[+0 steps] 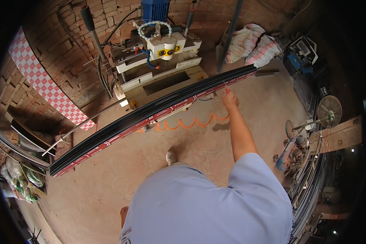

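Note:
A bundle of long dark metal profiles [166,99] with a red printed film strip [148,118] along its near side lies across the front of a drilling machine [166,46]. My right arm reaches forward, and my right hand [230,99] is closed around a small red-handled tool [227,89]. Its thin tip points up at the profiles near their right end; whether it touches them I cannot tell. My left hand [124,213] hangs low beside my shirt, mostly hidden, so its fingers do not show clearly.
An orange coiled hose [187,123] hangs below the profiles. White woven sacks [248,44] stand behind their right end. On the right are a round fan [330,112] and stacked long bars [309,203]. A red-and-white checked panel [44,75] leans on the left; plastic bags [22,179] lie below.

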Demonstrator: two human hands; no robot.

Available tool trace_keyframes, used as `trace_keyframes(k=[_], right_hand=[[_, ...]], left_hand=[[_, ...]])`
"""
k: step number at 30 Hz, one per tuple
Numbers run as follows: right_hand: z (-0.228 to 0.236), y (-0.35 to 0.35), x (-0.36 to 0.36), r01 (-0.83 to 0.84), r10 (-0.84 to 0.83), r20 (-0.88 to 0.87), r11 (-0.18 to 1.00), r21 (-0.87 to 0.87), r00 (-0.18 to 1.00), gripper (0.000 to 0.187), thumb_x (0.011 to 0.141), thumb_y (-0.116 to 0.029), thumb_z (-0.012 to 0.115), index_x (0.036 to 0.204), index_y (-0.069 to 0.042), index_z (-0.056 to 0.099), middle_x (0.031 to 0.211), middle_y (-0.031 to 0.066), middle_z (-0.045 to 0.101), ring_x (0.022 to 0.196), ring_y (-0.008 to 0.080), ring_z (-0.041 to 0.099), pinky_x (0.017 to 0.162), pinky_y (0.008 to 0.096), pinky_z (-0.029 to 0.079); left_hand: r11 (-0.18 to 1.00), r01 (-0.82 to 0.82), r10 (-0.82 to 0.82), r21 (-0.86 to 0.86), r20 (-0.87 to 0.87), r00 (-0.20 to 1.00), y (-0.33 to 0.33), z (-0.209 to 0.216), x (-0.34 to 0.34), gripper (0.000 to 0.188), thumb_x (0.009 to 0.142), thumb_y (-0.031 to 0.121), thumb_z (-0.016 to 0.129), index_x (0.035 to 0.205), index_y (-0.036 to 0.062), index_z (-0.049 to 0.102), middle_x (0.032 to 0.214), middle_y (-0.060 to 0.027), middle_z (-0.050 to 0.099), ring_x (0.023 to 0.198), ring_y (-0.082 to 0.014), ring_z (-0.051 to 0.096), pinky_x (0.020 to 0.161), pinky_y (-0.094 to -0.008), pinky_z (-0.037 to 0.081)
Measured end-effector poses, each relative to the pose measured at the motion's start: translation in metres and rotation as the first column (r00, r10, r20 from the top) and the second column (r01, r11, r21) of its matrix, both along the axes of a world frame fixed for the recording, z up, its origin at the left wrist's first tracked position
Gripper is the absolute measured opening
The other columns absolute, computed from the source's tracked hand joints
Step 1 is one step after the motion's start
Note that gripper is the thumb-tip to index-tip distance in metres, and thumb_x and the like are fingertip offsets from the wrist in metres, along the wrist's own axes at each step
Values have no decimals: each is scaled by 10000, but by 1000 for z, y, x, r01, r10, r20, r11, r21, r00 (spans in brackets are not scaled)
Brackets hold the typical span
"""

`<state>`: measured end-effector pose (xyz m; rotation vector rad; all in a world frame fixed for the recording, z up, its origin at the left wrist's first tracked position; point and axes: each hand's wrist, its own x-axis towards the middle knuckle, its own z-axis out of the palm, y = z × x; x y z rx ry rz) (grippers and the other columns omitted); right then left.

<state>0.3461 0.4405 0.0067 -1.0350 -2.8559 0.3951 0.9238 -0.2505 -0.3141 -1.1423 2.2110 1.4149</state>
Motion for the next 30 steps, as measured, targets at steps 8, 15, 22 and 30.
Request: trace_keyframes(k=[8, 15, 22, 30], right_hand=[[-18, 61, -31, 88, -88, 4, 994, 68, 996, 458, 939, -461, 517, 1097, -72, 699, 1115, 192, 694, 1086, 398, 643, 913, 481, 511], [-29, 120, -66, 120, -117, -37, 988, 95, 992, 464, 931, -410, 528, 1092, 11, 634, 1095, 224, 690, 1038, 394, 666, 889, 479, 524], [-40, 187, -107, 200, -186, -93, 964, 173, 978, 440, 934, -386, 526, 1078, 16, 632, 1060, 217, 701, 1014, 397, 673, 877, 479, 528], [-31, 237, -127, 255, -244, -98, 959, 125, 965, 447, 931, -396, 527, 1055, 6, 676, 1098, 237, 685, 1030, 408, 661, 892, 485, 517]], left_hand=[[999, -34, 38, -28, 185, 982, -13, 68, -26, 251, 923, 230, 643, 1041, 11, 607, 850, -59, 625, 722, -174, 627, 630, -317, 542], [1000, 23, -23, 13, -1, 1000, 38, 122, -67, 290, 923, 252, 645, 1063, -2, 641, 941, -90, 675, 781, -192, 649, 685, -336, 543], [983, 148, -138, -105, 100, 985, 69, 131, -85, 330, 920, 290, 667, 1063, -8, 668, 978, -123, 698, 907, -202, 654, 804, -346, 532], [988, 114, -97, -100, 160, 982, 98, 164, -114, 335, 923, 294, 669, 1087, 2, 670, 988, -124, 697, 928, -198, 650, 807, -339, 530]])
